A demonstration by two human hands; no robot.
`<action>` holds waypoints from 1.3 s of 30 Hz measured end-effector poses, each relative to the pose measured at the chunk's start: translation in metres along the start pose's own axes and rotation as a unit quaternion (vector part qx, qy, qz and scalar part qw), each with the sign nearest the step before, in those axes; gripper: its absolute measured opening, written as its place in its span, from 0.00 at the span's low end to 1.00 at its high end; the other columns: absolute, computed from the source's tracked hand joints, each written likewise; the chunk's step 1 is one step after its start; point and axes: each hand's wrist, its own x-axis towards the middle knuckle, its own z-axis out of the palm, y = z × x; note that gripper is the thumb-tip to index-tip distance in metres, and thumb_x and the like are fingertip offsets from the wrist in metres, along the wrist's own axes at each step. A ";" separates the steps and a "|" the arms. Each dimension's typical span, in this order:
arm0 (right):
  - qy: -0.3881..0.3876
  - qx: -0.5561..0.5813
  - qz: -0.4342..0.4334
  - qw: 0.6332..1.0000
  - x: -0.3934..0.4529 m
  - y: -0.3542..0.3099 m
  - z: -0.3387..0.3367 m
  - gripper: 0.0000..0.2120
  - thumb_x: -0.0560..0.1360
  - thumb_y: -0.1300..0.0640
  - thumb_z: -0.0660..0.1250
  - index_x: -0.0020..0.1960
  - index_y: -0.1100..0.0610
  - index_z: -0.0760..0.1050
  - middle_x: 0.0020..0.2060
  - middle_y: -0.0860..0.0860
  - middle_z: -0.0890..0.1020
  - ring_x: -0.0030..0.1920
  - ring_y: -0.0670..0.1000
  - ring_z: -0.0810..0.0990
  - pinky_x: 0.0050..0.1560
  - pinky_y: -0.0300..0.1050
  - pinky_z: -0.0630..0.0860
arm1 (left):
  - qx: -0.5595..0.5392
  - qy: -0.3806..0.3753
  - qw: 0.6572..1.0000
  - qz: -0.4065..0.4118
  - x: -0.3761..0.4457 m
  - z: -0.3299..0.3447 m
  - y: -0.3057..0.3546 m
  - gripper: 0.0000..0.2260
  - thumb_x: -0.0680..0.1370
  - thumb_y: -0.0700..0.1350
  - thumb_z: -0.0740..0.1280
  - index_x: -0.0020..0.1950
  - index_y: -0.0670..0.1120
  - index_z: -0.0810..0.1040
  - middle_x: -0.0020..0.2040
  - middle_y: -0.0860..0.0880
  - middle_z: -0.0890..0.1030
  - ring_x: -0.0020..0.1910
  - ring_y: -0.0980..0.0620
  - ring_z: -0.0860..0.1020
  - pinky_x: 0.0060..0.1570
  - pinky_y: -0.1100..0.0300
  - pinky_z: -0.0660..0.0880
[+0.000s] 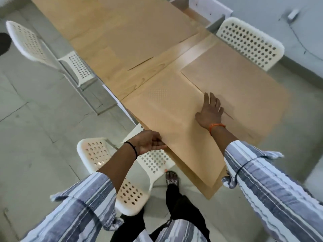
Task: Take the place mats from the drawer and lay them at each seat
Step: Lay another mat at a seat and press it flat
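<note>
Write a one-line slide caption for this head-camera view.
Left hand pinches a place mat's edge while the right hand presses it flat on the table.

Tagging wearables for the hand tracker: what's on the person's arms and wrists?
Both arms wear loose sleeves striped grey-blue and white, pushed up the forearms. The left hand has a thin black band at the wrist; the right hand has an orange thread band.

I can read no text, label, brand, number or sign anywhere here; the place mats (pixel 174 119) on my desk (pixel 139 72) carry only a faint dotted texture, no print; the white perforated chairs (pixel 250 42) beside the desk show holes alone, no markings.
</note>
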 end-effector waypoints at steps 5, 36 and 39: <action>-0.046 0.005 0.073 0.996 -0.053 -0.023 0.038 0.41 0.76 0.43 0.64 0.80 0.50 0.45 0.80 0.51 0.40 0.80 0.58 0.41 0.74 0.70 0.46 | 0.105 -0.046 0.992 -0.051 0.007 -0.015 0.002 0.06 0.82 0.36 0.57 0.54 0.36 0.73 0.51 0.37 0.81 0.47 0.42 0.82 0.47 0.54 0.82; -0.015 0.080 0.235 0.969 -0.136 -0.043 0.095 0.42 0.77 0.36 0.61 0.80 0.42 0.39 0.79 0.49 0.36 0.79 0.58 0.38 0.69 0.77 0.49 | 0.854 0.061 0.441 0.269 0.057 -0.031 0.060 0.36 0.77 0.56 0.68 0.79 0.55 0.51 0.78 0.43 0.51 0.74 0.37 0.55 0.61 0.33 0.69; -0.022 0.095 0.247 0.964 -0.139 -0.046 0.097 0.42 0.76 0.36 0.62 0.79 0.42 0.39 0.79 0.48 0.35 0.79 0.58 0.37 0.69 0.78 0.49 | 0.863 0.044 0.428 0.266 0.058 -0.028 0.067 0.37 0.76 0.56 0.70 0.78 0.56 0.52 0.76 0.43 0.53 0.72 0.38 0.57 0.59 0.34 0.69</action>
